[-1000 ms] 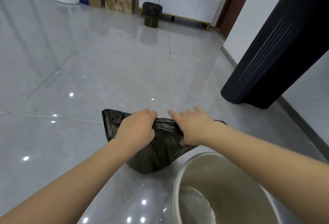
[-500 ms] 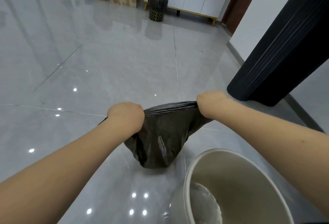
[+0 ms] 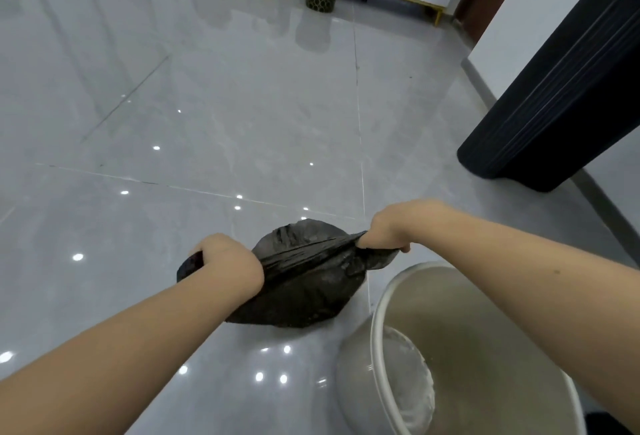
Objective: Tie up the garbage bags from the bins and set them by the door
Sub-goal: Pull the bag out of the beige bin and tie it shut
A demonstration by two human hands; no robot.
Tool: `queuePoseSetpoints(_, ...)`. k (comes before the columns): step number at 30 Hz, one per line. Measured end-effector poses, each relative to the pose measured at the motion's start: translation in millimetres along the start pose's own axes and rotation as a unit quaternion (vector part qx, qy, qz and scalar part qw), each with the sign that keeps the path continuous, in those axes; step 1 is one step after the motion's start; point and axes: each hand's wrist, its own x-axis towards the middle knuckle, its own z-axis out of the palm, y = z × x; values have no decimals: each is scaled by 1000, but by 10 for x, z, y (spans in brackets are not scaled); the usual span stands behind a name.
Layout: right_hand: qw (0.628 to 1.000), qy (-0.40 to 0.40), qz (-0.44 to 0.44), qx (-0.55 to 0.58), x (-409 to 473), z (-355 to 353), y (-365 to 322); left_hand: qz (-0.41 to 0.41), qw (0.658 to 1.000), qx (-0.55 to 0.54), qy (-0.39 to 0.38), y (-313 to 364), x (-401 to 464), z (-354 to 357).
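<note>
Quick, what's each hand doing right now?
Left hand: closed, gripping one end of the black garbage bag.
Right hand: closed, gripping the other end.

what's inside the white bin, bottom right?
No liner shows in the white bin: bare beige inner wall and a pale patch at the bottom. The right forearm covers part of the interior. The black garbage bag is outside it.

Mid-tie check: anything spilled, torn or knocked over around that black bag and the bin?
Nothing stands out. The black garbage bag looks intact, its top stretched between the left hand and right hand. The white bin stands upright, and the floor around them shows no spill.
</note>
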Motion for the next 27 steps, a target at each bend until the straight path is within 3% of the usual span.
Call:
queuePoseSetpoints(4, 989, -135, -26, 48, 45, 17, -144, -58, 995, 53, -65, -81, 126, 29)
queuePoseSetpoints(6, 984, -173, -6, 38, 44, 0, -128, -56, 993, -13, -104, -150, 186, 83)
queuePoseSetpoints(9, 960, -261, 41, 92, 83, -49, -30, -23, 978, -200, -61, -279, 311, 178)
queuePoseSetpoints(12, 927, -319, 56, 190, 110, -94, 154, -58, 912, -392, 103, -304, 301, 151)
queuePoseSetpoints(14, 913, -296, 36, 279, 106, -141, 314, -81, 828, -488, 265, -308, 224, 107)
queuePoseSetpoints(16, 880, -237, -7, 410, 90, -221, 487, -71, 763, -503, 400, -305, 142, 78)
queuePoseSetpoints(21, 687, -137, -104, 706, 67, -370, 702, -3, 701, -398, 591, -248, 8, -19)
queuePoseSetpoints(23, 639, -113, -122, 751, 96, -312, 711, 51, 711, -301, 634, -198, 29, 36)
queuePoseSetpoints(24, 631, -102, -120, 760, 116, -266, 713, 91, 733, -240, 630, -141, 85, 104)
queuePoseSetpoints(27, 643, -105, -86, 754, 174, -111, 635, 102, 849, -118, 506, 30, 254, 355)
